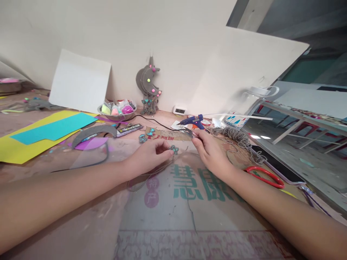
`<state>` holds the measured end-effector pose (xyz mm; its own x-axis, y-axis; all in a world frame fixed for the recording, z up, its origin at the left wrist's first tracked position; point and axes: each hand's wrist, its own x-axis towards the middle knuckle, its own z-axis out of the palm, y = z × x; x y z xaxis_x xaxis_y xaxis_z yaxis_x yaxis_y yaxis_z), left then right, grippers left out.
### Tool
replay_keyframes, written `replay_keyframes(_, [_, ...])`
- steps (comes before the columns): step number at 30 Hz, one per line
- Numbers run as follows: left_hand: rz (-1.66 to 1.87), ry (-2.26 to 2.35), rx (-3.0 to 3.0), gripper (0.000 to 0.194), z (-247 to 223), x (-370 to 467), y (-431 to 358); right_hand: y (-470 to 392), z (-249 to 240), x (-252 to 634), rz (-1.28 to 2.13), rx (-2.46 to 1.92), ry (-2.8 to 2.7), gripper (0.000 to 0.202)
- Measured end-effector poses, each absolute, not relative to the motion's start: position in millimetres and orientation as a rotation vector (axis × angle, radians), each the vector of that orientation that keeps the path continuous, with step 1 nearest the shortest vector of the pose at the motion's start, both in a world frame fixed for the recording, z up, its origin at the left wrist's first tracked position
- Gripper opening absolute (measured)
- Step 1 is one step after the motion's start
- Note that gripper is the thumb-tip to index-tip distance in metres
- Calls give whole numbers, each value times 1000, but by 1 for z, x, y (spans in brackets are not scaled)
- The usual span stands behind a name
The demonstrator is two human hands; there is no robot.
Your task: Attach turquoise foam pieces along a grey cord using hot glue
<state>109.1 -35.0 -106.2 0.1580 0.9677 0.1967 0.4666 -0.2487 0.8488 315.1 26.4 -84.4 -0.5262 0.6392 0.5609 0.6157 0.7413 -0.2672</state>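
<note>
My left hand (150, 155) is closed in a pinch on a small grey and teal flower-shaped ornament (174, 149). A thin grey cord (146, 176) trails below that hand over the printed sheet. My right hand (210, 151) is a short way to the right, thumb and fingers brought together. Something small and greyish shows at its fingertips, too unclear to name. Just beyond it lies a blue glue gun (193, 121) with an orange trigger. Behind my left hand, small teal pieces (151, 132) rest on a strip of cardboard (165, 134).
A grey moon hanging (146, 81) is against the wall. Left are a bowl of clay packets (116, 115), a grey arch (93, 133) and yellow card (16, 150). Right are a grey cord bundle (235, 137), red-handled scissors (264, 177), a phone (276, 164) and a plastic jug (244, 108).
</note>
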Motion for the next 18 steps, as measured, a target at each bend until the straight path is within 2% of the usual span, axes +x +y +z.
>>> replay_keyframes(10, [851,1268,2043,19,-102,111,-40,33,-75,317,98,-943,-2287,19])
replay_keyframes(18, [818,1327,1982,20,-106,111,-36,56,-30,357,-74,-1067,-2006,36])
